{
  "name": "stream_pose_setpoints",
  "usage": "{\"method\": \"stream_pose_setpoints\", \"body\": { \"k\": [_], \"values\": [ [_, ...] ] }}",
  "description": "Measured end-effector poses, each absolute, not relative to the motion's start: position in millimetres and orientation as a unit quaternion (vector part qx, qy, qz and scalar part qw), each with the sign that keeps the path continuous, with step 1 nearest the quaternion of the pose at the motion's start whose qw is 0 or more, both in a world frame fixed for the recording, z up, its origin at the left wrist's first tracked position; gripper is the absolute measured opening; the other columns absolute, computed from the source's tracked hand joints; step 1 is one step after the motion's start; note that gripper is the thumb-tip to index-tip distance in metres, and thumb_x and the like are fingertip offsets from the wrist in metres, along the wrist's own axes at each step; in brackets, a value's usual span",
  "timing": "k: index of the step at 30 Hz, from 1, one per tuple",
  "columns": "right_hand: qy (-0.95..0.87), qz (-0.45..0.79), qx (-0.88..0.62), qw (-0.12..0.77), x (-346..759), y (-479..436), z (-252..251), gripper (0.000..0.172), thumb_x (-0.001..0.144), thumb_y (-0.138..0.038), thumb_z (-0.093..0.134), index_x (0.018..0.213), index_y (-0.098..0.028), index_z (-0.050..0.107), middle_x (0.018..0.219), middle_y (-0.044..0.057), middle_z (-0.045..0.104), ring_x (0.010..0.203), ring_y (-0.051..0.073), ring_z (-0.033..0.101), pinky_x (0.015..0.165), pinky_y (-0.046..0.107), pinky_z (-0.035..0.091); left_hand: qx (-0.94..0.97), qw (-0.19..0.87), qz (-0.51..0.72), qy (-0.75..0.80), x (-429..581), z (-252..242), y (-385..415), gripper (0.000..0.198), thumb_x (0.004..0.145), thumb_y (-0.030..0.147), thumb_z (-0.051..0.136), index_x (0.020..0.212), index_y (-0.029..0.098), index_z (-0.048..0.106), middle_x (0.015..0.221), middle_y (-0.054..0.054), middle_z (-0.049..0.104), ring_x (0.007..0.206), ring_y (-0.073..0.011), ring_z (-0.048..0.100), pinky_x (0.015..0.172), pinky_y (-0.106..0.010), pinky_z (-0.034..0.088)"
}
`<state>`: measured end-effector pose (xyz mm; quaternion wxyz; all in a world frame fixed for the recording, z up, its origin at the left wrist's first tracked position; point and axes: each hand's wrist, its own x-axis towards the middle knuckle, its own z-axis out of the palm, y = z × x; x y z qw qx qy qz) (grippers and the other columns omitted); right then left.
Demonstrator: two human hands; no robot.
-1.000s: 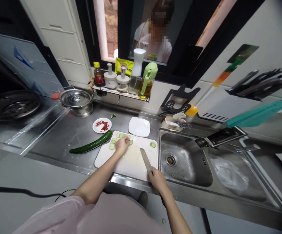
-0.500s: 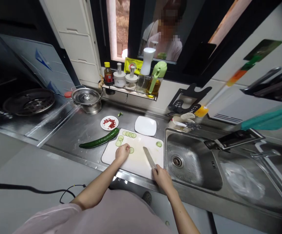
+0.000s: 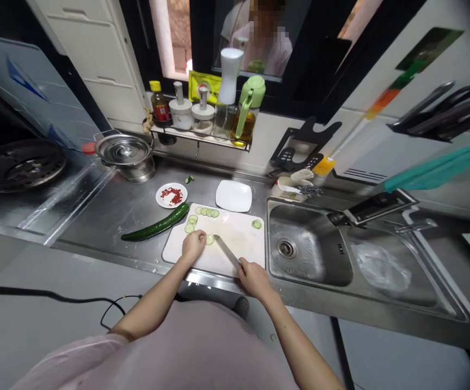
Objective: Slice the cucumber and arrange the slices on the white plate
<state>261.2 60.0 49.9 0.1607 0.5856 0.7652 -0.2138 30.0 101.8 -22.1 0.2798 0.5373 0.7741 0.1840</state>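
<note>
My right hand (image 3: 254, 277) is wrapped round the handle of a knife (image 3: 227, 251), whose blade points up and left over the white cutting board (image 3: 240, 230). The blade's tip lies close to a round cucumber slice (image 3: 210, 239). At that slice's left edge is my left hand (image 3: 194, 246), its fingers curled together and touching or almost touching it. More cucumber slices (image 3: 207, 212) lie overlapping along the board's top left, with a small stack of slices (image 3: 256, 223) at the top right. A whole cucumber (image 3: 155, 225) rests on the counter, left of the board.
Behind the board stand a plate of chopped red pieces (image 3: 171, 195) and a white dish (image 3: 233, 196). The sink (image 3: 308, 244) borders the board on the right. A lidded steel pot (image 3: 131, 157) is at the back left, beneath a rack of seasonings (image 3: 202, 134).
The knife has swung left, so its tip is now close to the slice by my left hand. My left hand stays by that slice. The whole view has shifted a little.
</note>
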Motion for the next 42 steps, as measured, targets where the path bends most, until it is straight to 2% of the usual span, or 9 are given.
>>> {"method": "stream_pose_setpoints", "body": {
  "k": [14, 27, 36, 42],
  "values": [
    [0.775, -0.229, 0.558, 0.187, 242.1, 66.1, 51.8, 0.028, 0.097, -0.029, 0.033, 0.11, -0.021, 0.056, 0.101, 0.012, 0.07, 0.093, 0.023, 0.065, 0.074, 0.029, 0.038, 0.551, 0.26, 0.169, 0.775, 32.5, -22.2, 103.1, 0.025, 0.086, 0.024, 0.051, 0.101, 0.027, 0.071, 0.097, -0.002, 0.071, 0.089, -0.0194, 0.064, 0.073, -0.028, 0.044],
    [0.779, -0.237, 0.542, 0.207, 237.2, 69.6, 51.5, 0.028, 0.096, -0.025, 0.034, 0.113, -0.019, 0.056, 0.101, 0.013, 0.069, 0.096, 0.023, 0.064, 0.073, 0.029, 0.039, 0.558, 0.283, 0.197, 0.755, 24.4, -28.0, 101.5, 0.025, 0.086, 0.026, 0.052, 0.101, 0.026, 0.072, 0.101, -0.002, 0.071, 0.09, -0.0182, 0.063, 0.08, -0.027, 0.046],
    [0.777, -0.25, 0.532, 0.226, 229.0, 74.5, 51.3, 0.031, 0.092, -0.013, 0.035, 0.116, -0.015, 0.055, 0.101, 0.016, 0.069, 0.096, 0.024, 0.065, 0.07, 0.029, 0.041, 0.556, 0.286, 0.211, 0.751, 22.7, -32.2, 101.3, 0.025, 0.086, 0.026, 0.053, 0.101, 0.025, 0.073, 0.103, -0.002, 0.071, 0.09, -0.0179, 0.063, 0.082, -0.027, 0.047],
    [0.776, -0.257, 0.529, 0.227, 228.0, 80.6, 52.4, 0.03, 0.093, -0.017, 0.036, 0.115, -0.015, 0.057, 0.102, 0.016, 0.069, 0.096, 0.025, 0.066, 0.071, 0.03, 0.043, 0.557, 0.287, 0.211, 0.751, 21.6, -32.3, 101.9, 0.026, 0.084, 0.023, 0.053, 0.102, 0.026, 0.072, 0.103, -0.001, 0.071, 0.092, -0.0183, 0.063, 0.08, -0.027, 0.046]
  ]
}}
